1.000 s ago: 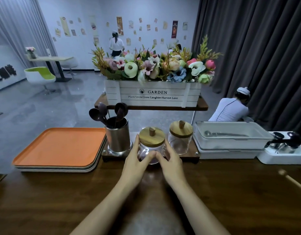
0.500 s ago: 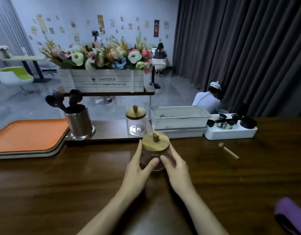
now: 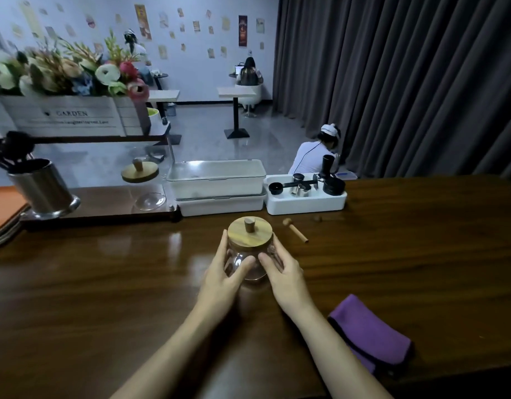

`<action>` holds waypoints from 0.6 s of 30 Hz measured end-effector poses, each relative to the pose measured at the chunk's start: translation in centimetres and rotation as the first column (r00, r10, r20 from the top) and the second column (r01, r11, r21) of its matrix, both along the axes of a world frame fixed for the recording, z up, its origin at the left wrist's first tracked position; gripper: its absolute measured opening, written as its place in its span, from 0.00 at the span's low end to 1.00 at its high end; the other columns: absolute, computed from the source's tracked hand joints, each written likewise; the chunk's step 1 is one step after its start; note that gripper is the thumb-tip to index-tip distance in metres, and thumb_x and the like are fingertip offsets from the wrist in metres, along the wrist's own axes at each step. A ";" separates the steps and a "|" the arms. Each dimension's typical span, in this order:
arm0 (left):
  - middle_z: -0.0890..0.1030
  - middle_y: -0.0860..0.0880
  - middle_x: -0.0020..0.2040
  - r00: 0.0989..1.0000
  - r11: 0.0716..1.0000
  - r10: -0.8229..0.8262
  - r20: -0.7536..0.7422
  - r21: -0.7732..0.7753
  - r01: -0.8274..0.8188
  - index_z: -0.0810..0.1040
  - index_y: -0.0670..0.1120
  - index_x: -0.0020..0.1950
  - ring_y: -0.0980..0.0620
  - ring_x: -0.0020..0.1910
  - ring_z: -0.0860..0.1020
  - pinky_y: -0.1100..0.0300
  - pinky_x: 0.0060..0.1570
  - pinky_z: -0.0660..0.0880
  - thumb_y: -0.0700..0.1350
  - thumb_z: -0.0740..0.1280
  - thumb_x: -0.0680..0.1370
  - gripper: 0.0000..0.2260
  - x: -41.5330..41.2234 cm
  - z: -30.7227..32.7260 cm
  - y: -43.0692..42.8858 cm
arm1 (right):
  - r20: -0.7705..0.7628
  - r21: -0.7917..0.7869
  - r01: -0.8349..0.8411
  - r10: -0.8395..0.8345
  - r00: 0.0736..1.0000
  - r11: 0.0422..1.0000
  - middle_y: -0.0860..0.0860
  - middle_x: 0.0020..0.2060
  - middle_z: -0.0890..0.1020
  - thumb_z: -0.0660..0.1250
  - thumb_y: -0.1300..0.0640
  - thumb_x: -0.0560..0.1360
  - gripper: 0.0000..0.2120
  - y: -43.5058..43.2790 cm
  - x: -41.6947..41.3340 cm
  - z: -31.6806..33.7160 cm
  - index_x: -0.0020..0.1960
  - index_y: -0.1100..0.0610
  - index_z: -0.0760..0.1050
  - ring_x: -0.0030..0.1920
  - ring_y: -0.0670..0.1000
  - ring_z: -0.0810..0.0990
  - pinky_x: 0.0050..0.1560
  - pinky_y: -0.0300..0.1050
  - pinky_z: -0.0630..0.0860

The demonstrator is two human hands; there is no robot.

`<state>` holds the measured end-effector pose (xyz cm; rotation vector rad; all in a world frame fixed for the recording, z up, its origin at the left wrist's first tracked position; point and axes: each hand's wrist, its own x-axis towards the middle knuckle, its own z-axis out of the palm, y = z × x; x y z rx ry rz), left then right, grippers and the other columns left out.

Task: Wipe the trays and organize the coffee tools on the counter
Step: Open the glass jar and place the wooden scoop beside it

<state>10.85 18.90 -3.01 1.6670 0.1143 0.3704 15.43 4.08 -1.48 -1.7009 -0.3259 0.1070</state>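
Observation:
A glass jar with a wooden lid [image 3: 250, 234] stands on the dark wooden counter [image 3: 104, 283]. My left hand [image 3: 222, 276] and my right hand [image 3: 283, 273] hold it from both sides, fingers curled round the glass. A second lidded jar [image 3: 140, 182] stays on the dark wooden tray [image 3: 104, 208] at the back. A white tray [image 3: 304, 203] at the back right holds black and metal coffee tools [image 3: 306, 185]. A folded purple cloth [image 3: 369, 332] lies near my right forearm. Orange trays [image 3: 2, 208] are stacked at the far left.
A steel cup of dark spoons [image 3: 42, 185] stands on the wooden tray. Two stacked white bins [image 3: 216, 185] sit beside it. A small wooden tool [image 3: 295, 233] lies right of the jar. A flower box [image 3: 64, 116] sits on a shelf above. A person crouches beyond the counter.
Both hands lifted the jar off the wooden tray and brought it toward me and to the right, onto the open counter. My view swung right, revealing the purple cloth.

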 end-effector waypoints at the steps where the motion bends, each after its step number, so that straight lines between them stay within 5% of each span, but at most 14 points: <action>1: 0.79 0.69 0.63 1.000 1.000 -0.004 -0.003 0.001 0.004 0.54 0.51 0.83 0.64 0.67 0.75 0.65 0.66 0.71 0.57 0.73 0.73 0.45 0.4 0.0 -0.3 | -0.007 -0.001 0.001 -0.001 1.000 1.000 0.38 0.61 0.80 0.67 0.59 0.81 0.28 -0.4 0.4 -0.1 0.79 0.53 0.65 0.62 0.35 0.77 0.67 0.38 0.73; 7: 0.79 0.66 0.65 1.000 1.000 -0.002 -0.027 0.027 0.003 0.56 0.52 0.83 0.62 0.68 0.75 0.55 0.71 0.70 0.60 0.73 0.72 0.44 2.7 -0.1 -0.3 | -0.020 0.009 0.010 -0.010 1.000 1.000 0.47 0.69 0.77 0.64 0.63 0.82 0.25 -0.7 2.7 -0.4 0.78 0.56 0.65 0.67 0.36 0.74 0.71 0.39 0.70; 10: 0.80 0.63 0.65 0.999 0.999 0.001 -0.040 0.036 0.000 0.57 0.52 0.83 0.60 0.67 0.76 0.51 0.71 0.70 0.59 0.73 0.73 0.43 3.8 -0.1 0.2 | -0.031 -0.015 0.015 -0.015 0.999 1.000 0.47 0.69 0.77 0.62 0.64 0.83 0.24 -0.2 3.8 -0.7 0.78 0.54 0.66 0.68 0.35 0.72 0.70 0.36 0.69; 18: 0.78 0.66 0.66 1.000 0.999 0.015 -0.028 0.047 -0.014 0.59 0.54 0.82 0.61 0.69 0.75 0.49 0.72 0.70 0.59 0.74 0.72 0.42 5.3 -0.8 1.1 | -0.063 -0.027 0.019 -0.021 0.998 0.999 0.39 0.66 0.78 0.61 0.63 0.83 0.24 0.3 5.4 -1.7 0.76 0.47 0.67 0.69 0.40 0.74 0.72 0.51 0.71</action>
